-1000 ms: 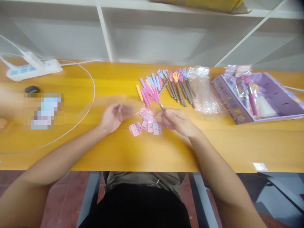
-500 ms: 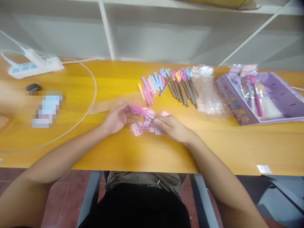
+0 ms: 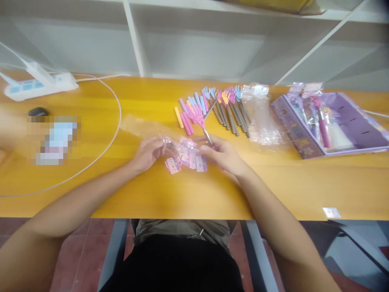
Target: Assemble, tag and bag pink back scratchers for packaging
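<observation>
My right hand (image 3: 223, 156) is closed on the metal rod of a back scratcher (image 3: 198, 118), whose pink hand-shaped head points up and away. My left hand (image 3: 148, 154) pinches the near end of a clear plastic bag (image 3: 141, 126) that stretches away to the left over the table. Between and below the hands lie several small pink and purple printed cards (image 3: 191, 157). Beyond them are loose coloured handle sleeves (image 3: 179, 117) in yellow, pink and blue. More back scratchers (image 3: 232, 111) with metal rods lie in a bunch behind my right hand.
Clear plastic bags (image 3: 264, 117) lie stacked right of the bunch. A purple display box (image 3: 306, 148) holds a bagged back scratcher. At left are a power strip (image 3: 42, 87), a dark earbud-case-like object (image 3: 38, 111), a blurred-out item (image 3: 59, 140) and a looping white cable (image 3: 119, 109).
The pink back scratcher in my right hand has swung from pointing left to pointing away, its head leaving my left hand. My left hand has moved slightly nearer me.
</observation>
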A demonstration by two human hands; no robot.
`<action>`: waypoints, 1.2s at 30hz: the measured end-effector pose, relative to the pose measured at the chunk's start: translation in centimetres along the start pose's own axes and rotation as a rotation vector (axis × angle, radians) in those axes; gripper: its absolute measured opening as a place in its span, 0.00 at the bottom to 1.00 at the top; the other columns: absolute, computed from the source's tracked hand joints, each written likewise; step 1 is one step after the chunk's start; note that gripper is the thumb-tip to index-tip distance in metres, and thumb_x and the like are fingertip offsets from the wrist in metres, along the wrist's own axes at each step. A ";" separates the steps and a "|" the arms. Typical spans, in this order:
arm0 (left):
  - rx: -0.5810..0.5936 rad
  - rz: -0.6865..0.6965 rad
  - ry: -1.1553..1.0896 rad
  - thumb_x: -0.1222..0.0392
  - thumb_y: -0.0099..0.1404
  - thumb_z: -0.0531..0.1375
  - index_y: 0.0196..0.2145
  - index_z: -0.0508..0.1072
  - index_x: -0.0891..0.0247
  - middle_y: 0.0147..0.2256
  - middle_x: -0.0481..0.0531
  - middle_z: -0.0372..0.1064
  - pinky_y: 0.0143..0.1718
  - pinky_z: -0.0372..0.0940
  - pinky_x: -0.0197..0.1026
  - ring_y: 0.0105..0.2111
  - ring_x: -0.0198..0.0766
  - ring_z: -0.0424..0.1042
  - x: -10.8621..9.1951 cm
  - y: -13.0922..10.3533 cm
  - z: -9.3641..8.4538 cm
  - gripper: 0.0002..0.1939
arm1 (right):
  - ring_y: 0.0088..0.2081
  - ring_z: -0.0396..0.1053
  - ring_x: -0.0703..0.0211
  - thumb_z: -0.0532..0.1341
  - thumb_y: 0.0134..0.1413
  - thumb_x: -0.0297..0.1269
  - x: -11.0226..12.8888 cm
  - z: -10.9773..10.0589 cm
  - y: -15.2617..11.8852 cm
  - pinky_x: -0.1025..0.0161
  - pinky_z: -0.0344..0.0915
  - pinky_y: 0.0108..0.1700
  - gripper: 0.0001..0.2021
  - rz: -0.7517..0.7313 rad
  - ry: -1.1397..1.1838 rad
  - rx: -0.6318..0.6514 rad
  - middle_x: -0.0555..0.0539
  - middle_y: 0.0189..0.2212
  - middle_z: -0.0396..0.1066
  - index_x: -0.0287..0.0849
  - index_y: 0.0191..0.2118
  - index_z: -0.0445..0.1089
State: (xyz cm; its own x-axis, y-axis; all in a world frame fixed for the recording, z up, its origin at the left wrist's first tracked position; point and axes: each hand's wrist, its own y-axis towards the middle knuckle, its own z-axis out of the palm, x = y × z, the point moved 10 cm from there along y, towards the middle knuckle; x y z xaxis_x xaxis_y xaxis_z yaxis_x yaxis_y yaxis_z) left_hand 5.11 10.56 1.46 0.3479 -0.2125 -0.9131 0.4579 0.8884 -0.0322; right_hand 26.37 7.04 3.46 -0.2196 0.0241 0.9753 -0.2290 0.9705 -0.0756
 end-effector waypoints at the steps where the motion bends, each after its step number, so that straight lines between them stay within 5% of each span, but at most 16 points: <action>1: 0.026 -0.013 0.021 0.45 0.62 0.77 0.25 0.76 0.65 0.36 0.59 0.81 0.42 0.85 0.54 0.38 0.52 0.85 0.3 -0.2 0.3 0.23 | 0.27 0.58 0.63 0.72 0.55 0.73 -0.2 0.9 0.2 0.64 0.54 0.28 0.35 0.010 -0.006 0.017 0.52 0.28 0.65 0.42 0.46 0.78; 4: 0.057 -0.062 0.094 0.41 0.60 0.80 0.38 0.83 0.64 0.37 0.57 0.81 0.41 0.86 0.55 0.37 0.52 0.86 1.3 -0.7 0.8 0.24 | 0.26 0.55 0.65 0.71 0.55 0.73 -0.4 3.0 0.4 0.64 0.53 0.28 0.34 0.016 -0.042 0.063 0.54 0.24 0.61 0.41 0.36 0.74; 7: 0.019 -0.078 0.170 0.42 0.58 0.82 0.41 0.84 0.65 0.40 0.58 0.83 0.40 0.86 0.54 0.38 0.50 0.86 1.4 -0.9 1.0 0.25 | 0.28 0.59 0.63 0.68 0.58 0.75 0.2 4.1 0.2 0.63 0.58 0.31 0.34 -0.037 -0.048 0.124 0.51 0.27 0.66 0.41 0.39 0.76; 11: -0.176 -0.006 0.064 0.43 0.53 0.84 0.34 0.80 0.66 0.33 0.53 0.80 0.33 0.84 0.47 0.33 0.45 0.83 0.0 -0.5 -0.4 0.27 | 0.30 0.61 0.60 0.56 0.72 0.73 1.3 1.8 -0.4 0.62 0.60 0.35 0.33 -0.123 -0.121 0.066 0.51 0.29 0.65 0.43 0.46 0.76; 15: -0.284 0.046 0.008 0.45 0.51 0.85 0.34 0.80 0.66 0.33 0.51 0.80 0.33 0.82 0.42 0.33 0.41 0.82 -0.8 -0.1 -2.0 0.27 | 0.31 0.67 0.58 0.51 0.79 0.67 2.0 -0.6 -1.0 0.61 0.62 0.38 0.32 -0.198 -0.369 0.077 0.49 0.28 0.70 0.43 0.43 0.77; 24: -0.256 0.103 -0.120 0.51 0.58 0.83 0.35 0.81 0.62 0.40 0.52 0.84 0.53 0.82 0.51 0.46 0.48 0.85 -1.4 -0.3 -1.7 0.18 | 0.35 0.69 0.56 0.49 0.79 0.66 1.9 0.0 -1.1 0.59 0.64 0.43 0.34 -0.176 -0.499 0.228 0.45 0.33 0.76 0.43 0.38 0.76; 36: -0.144 0.050 -0.093 0.49 0.55 0.85 0.32 0.80 0.63 0.37 0.52 0.84 0.49 0.85 0.51 0.42 0.47 0.86 -0.8 -0.3 -0.2 0.22 | 0.33 0.63 0.60 0.50 0.81 0.62 1.7 1.4 -1.1 0.61 0.61 0.41 0.31 -0.210 -0.421 0.314 0.48 0.30 0.71 0.43 0.33 0.70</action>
State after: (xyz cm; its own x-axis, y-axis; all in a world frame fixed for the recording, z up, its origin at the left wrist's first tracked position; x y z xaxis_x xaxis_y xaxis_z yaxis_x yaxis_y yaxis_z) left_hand 4.49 10.52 2.15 0.4443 -0.1971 -0.8739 0.3182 0.9466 -0.0518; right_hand 24.96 5.65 4.97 -0.4834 -0.3217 0.8141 -0.5654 0.8248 -0.0098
